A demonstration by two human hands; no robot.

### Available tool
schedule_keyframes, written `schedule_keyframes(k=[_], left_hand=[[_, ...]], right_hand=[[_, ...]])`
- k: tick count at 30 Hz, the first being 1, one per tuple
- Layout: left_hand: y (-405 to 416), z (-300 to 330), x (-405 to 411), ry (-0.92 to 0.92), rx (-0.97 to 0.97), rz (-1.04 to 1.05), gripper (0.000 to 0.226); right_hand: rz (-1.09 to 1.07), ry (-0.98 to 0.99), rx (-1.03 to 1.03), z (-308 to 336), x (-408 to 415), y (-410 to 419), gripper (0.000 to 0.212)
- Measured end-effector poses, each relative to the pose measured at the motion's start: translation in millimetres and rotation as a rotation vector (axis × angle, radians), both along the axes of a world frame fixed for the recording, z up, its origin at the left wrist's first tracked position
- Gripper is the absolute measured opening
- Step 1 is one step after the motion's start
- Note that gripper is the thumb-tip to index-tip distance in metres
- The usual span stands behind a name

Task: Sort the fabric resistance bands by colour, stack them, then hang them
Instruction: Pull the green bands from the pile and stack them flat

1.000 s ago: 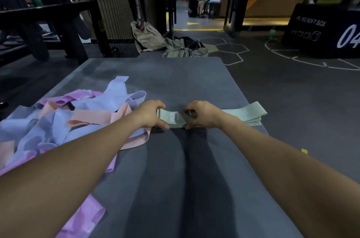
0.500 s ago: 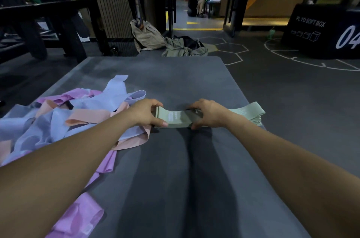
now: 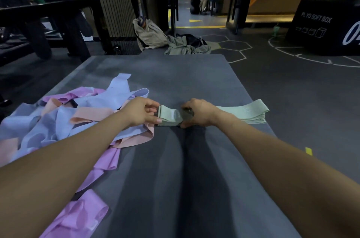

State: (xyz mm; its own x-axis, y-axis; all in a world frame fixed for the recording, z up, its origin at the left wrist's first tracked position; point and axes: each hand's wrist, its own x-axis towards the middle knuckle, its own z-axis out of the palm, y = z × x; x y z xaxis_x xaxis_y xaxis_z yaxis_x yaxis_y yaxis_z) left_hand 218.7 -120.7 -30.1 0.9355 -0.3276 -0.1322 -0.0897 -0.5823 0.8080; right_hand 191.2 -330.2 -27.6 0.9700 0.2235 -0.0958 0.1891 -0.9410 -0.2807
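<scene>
Green fabric resistance bands, stacked flat: held at the near-left end by both hands. Left hand, fingers curled, pinches the stack's left edge between thumb and fingertips. Right hand, fingers bent over the top, grips the stack just right of it; a dark patch under its fingers cannot be made out. Over the last second the hands have drawn slightly apart along the stack, and the edges now sit squarer. Judgement: green is sorted and being tidied, not yet hung.

Outward, left: loose heap of lilac-blue, peach and pink fabric bands, touching the left wrist, unsorted; most of the task remains. All lies on a grey rubber-topped mat. Beyond: crumpled beige and olive clothing on the floor; black soft plyo box far right.
</scene>
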Motion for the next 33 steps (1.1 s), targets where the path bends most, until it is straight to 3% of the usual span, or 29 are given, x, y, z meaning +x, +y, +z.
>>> schedule_keyframes(k=[11, 15, 18, 21, 23, 29, 33], left_hand=[[-1.8, -1.4, -1.7, -0.028, 0.006, -0.035, 0.052], [-4.0, 5.5, -8.3, -0.025, 0.054, -0.043, 0.066], [-7.9, 13.9, -9.1, -0.278, 0.243, -0.047, 0.065], [-26.5, 24.4, -13.8, -0.497, 0.269, -0.098, 0.039], [-47.3, 24.4, -16.5, -0.552, 0.269, -0.152, 0.035], [-104.3, 2.7, -16.6, -0.451, 0.511, -0.274, 0.078], [-120.7, -1.9, -5.2, -0.389, 0.631, -0.317, 0.07]], right_hand=[[-0.004, 0.012, 0.058, -0.9, 4.8, 7.0, 0.066], [0.001, -0.01, 0.06, -1.9, 2.6, 8.4, 0.066], [-0.001, -0.06, 0.089, 1.7, -1.8, 2.5, 0.073], [-0.035, -0.124, 0.074, 7.6, -9.2, -15.9, 0.072], [-0.078, -0.131, 0.042, 11.6, -16.1, -33.6, 0.073], [-0.148, -0.033, -0.095, 15.7, -28.8, -83.4, 0.081], [-0.176, 0.02, -0.234, 17.4, -29.1, -109.9, 0.079]])
